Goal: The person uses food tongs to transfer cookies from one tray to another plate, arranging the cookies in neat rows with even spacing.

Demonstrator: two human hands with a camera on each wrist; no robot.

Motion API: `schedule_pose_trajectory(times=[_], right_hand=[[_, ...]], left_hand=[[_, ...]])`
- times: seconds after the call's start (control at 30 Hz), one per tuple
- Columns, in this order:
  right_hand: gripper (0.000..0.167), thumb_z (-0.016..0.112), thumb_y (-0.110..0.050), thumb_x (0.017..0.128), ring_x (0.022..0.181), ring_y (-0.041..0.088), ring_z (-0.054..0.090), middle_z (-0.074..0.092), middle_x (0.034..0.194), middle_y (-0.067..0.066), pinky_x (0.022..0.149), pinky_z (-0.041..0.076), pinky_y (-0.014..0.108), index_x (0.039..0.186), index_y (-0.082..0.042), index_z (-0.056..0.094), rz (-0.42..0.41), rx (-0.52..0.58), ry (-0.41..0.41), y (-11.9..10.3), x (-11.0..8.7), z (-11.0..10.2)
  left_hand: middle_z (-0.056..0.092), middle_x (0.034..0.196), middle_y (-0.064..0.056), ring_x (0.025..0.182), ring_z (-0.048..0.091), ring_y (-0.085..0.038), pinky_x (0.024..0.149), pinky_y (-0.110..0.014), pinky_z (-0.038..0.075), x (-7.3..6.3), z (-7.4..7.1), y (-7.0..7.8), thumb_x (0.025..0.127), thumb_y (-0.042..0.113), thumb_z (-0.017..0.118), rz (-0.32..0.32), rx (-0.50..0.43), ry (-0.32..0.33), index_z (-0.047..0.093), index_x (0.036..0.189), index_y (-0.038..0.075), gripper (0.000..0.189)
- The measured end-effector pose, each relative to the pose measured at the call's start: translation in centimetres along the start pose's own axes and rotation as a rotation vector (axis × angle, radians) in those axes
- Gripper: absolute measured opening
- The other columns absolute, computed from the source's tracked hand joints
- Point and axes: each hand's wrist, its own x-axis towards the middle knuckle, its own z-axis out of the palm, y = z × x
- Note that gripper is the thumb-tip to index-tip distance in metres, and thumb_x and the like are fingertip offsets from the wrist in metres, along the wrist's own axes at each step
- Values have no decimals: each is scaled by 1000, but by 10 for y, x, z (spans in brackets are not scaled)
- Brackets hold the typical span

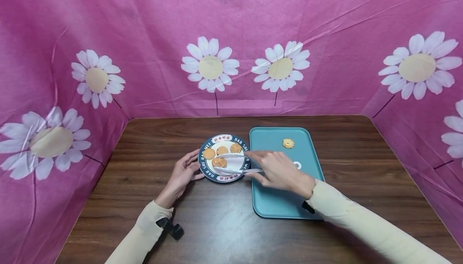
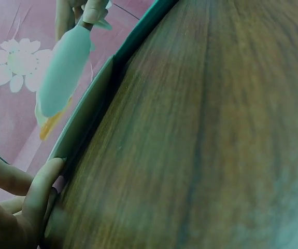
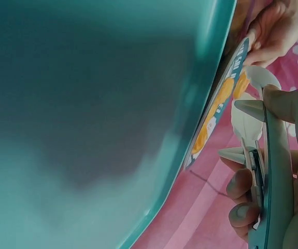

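My left hand (image 1: 182, 173) grips the left edge of a round plate (image 1: 204, 170) with a dark blue lettered rim. My right hand (image 1: 280, 171) holds a pair of pale tongs (image 3: 278, 181), whose broad flat ends reach over the plate. In the right wrist view, an orange-brown cookie (image 3: 240, 85) shows close by one tong end. From the head view, a cookie (image 1: 219, 162) lies between the two tong ends. Behind the tongs sit a round cookie (image 1: 208, 154), a partly covered cookie (image 1: 222, 150) and a swirled cookie (image 1: 236, 148).
To the right of the plate lies a teal tray (image 1: 267, 205) under my right forearm. On it is a pale flower-shaped cookie (image 1: 288, 143). A white ring shape (image 1: 297, 165) shows beside my right hand. Pink flowered cloth (image 1: 246, 15) surrounds the wooden table (image 1: 213, 232).
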Motion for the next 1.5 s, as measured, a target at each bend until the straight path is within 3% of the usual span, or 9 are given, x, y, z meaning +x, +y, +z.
schedule_pose_trajectory(times=[0.37, 0.77, 1.5], right_hand=[[62, 65, -55, 98, 74, 11, 64, 76, 121, 3, 43, 44, 19, 142, -12, 63, -31, 20, -47, -13, 16, 7], [64, 68, -55, 97, 82, 18, 73, 76, 124, 6, 48, 53, 24, 142, -9, 63, -26, 22, -72, -15, 23, 11], [64, 68, -56, 96, 60, 7, 53, 77, 125, 5, 39, 35, 21, 141, -12, 64, 30, 62, -150, -16, 32, 13]], left_hand=[[42, 161, -26, 105, 66, -9, 82, -27, 68, 1, -1, -1, 103, -10, 43, 3, 1, -13, 37, 159, 2, 57], [42, 162, -24, 118, 63, -19, 83, -29, 68, 1, 0, 1, 104, -9, 43, 1, 8, -9, 38, 159, 2, 57], [41, 162, -26, 118, 64, -22, 84, -30, 68, 1, -3, 0, 105, -8, 42, -2, 28, -22, 37, 159, 2, 56]])
